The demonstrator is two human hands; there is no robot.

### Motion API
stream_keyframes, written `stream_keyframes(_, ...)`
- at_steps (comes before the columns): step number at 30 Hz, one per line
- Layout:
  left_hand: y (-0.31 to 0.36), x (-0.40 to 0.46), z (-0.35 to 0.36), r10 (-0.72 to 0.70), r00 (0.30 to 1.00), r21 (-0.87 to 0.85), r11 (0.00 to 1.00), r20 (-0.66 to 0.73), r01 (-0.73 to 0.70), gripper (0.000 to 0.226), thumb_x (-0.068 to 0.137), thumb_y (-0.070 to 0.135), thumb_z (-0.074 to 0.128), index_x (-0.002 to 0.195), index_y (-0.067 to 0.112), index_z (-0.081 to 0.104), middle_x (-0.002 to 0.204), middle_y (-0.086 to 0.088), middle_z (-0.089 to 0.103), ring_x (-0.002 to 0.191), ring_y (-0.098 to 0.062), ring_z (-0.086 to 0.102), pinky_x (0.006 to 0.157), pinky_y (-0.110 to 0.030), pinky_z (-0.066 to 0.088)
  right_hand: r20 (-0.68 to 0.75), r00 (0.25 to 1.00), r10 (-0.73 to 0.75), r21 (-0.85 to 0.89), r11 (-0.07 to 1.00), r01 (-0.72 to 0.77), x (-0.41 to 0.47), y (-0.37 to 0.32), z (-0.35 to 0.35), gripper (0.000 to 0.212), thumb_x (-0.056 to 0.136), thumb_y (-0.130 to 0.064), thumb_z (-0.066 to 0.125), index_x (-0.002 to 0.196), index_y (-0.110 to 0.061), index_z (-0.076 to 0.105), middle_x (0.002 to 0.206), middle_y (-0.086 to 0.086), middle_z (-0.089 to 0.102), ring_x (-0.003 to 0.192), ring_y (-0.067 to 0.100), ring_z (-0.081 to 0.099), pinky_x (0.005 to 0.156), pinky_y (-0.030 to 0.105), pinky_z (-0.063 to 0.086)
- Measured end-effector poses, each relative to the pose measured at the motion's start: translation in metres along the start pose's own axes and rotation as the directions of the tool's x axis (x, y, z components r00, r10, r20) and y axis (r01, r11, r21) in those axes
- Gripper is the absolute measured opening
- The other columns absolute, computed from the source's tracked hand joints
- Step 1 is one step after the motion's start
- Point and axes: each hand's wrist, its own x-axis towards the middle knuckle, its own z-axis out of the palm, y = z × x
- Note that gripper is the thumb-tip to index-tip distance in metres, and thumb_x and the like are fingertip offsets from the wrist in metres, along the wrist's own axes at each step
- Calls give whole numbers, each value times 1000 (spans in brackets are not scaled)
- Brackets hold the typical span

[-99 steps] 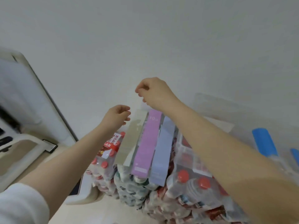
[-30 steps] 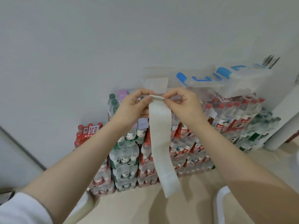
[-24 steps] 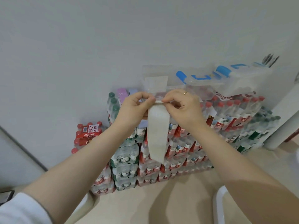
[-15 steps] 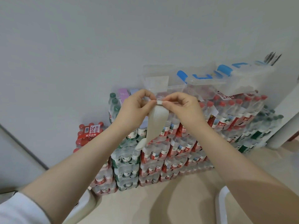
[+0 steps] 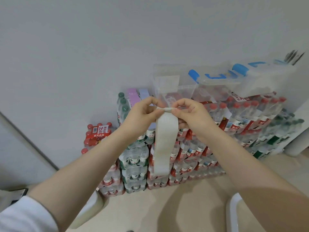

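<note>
A long pale grey-white strip [image 5: 164,144], like a flat bag or sleeve, hangs in front of me. My left hand [image 5: 140,118] pinches its top edge from the left, and my right hand [image 5: 190,114] pinches the same edge from the right. The fingertips of both hands nearly meet at the top of the strip. Its lower end hangs free at about the height of the lower bottle packs.
Shrink-wrapped packs of water bottles [image 5: 192,151] are stacked against the white wall [image 5: 117,39]. Clear plastic bins with blue handles [image 5: 217,81] sit on top, with purple and blue flat boxes [image 5: 133,97] beside them. A white object's edge [image 5: 232,213] shows at the lower right.
Both hands stay at the strip's top edge. The strip, bunched and shorter half a second ago, now hangs flat and longer.
</note>
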Motion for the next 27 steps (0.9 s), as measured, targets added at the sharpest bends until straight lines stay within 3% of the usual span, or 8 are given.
stream_keyframes(3, -3, -2, 3, -57, 998, -100, 993, 9, 58, 19, 87, 1, 57, 79, 18, 60, 64, -1, 65, 60, -13, 59, 72, -32, 51, -16, 1000, -3, 16, 1000, 4, -4, 3, -4, 11, 84, -1, 62, 81, -12, 62, 82, 16, 68, 70, 25, 64, 66, 35, 58)
stream_keyframes(7, -1, -3, 11, -93, 996, -111, 990, -8, 92, 14, 85, 4, 61, 77, 16, 61, 62, 4, 60, 66, -16, 56, 75, -32, 48, -53, 998, -21, 10, 1000, 21, -8, 5, -5, 16, 82, 4, 62, 76, -11, 60, 83, 24, 65, 73, 32, 56, 73, 51, 53)
stream_keyframes(9, 1, -3, 16, -113, 993, -130, 985, -19, 110, 12, 85, 9, 62, 74, 15, 60, 71, -2, 64, 66, -13, 58, 73, -28, 49, -76, 996, -40, -18, 999, 39, -10, 7, -6, 19, 82, 4, 62, 74, -14, 60, 77, 19, 65, 71, 31, 56, 67, 45, 52)
stream_keyframes(13, -3, -3, 21, -105, 993, -85, 991, -49, 101, 15, 84, 7, 63, 74, 17, 60, 69, -7, 56, 69, -22, 48, 74, -38, 43, -64, 997, -35, -49, 998, 32, -13, 12, -6, 20, 83, 0, 62, 78, -19, 60, 79, 19, 68, 66, 23, 57, 64, 35, 48)
stream_keyframes(17, -4, -3, 23, -145, 985, -133, 982, -92, 132, 21, 83, 2, 63, 87, 21, 57, 63, 9, 64, 60, -9, 58, 70, -30, 50, -35, 999, 11, 137, 991, -6, -15, 11, -8, 16, 91, -7, 53, 88, -19, 62, 85, 7, 68, 76, 19, 66, 69, 25, 57)
stream_keyframes(20, -1, -3, 24, -156, 985, -137, 980, -70, 145, 18, 84, 2, 62, 91, 18, 63, 75, 4, 67, 64, -3, 62, 66, -19, 52, 1, 999, 50, 237, 970, -49, -18, 14, -11, 18, 92, -2, 50, 90, -13, 64, 95, 14, 67, 87, 21, 65, 76, 26, 58)
stream_keyframes(23, 1, -4, 27, -167, 984, -165, 974, -55, 156, 20, 86, 2, 59, 105, 8, 65, 86, -1, 68, 72, -6, 65, 73, -18, 55, -3, 998, 63, 348, 936, -58, -19, 18, -13, 15, 89, -1, 52, 89, -9, 65, 90, 8, 69, 83, 14, 68, 78, 24, 57)
stream_keyframes(27, 1, -7, 32, -197, 979, -216, 959, -54, 181, 22, 87, 2, 58, 107, 5, 64, 85, 0, 68, 67, 0, 66, 64, -12, 52, -12, 999, 52, 478, 877, -40, -19, 24, -10, 14, 90, -1, 50, 87, -6, 62, 83, 5, 67, 75, 11, 67, 72, 21, 56)
